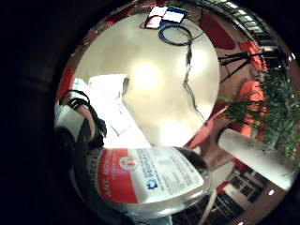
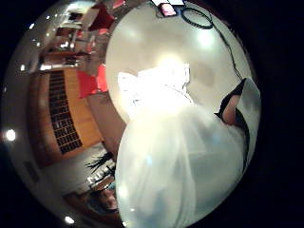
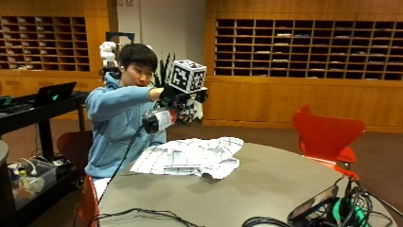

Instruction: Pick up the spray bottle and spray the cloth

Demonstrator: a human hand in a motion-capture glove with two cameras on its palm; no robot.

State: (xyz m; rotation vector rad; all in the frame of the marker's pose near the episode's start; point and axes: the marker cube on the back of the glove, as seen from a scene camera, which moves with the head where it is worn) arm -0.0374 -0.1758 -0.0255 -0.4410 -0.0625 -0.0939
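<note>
The gloved right hand (image 3: 181, 105) has its grip wrapped around the spray bottle (image 3: 157, 120), held in the air above the near edge of the round surface (image 3: 264, 189), tilted on its side. The bottle's label (image 1: 150, 180) is red and white with small print too blurred to read. Below, the white checked cloth (image 3: 189, 158) lies crumpled on the surface before the person.
</note>
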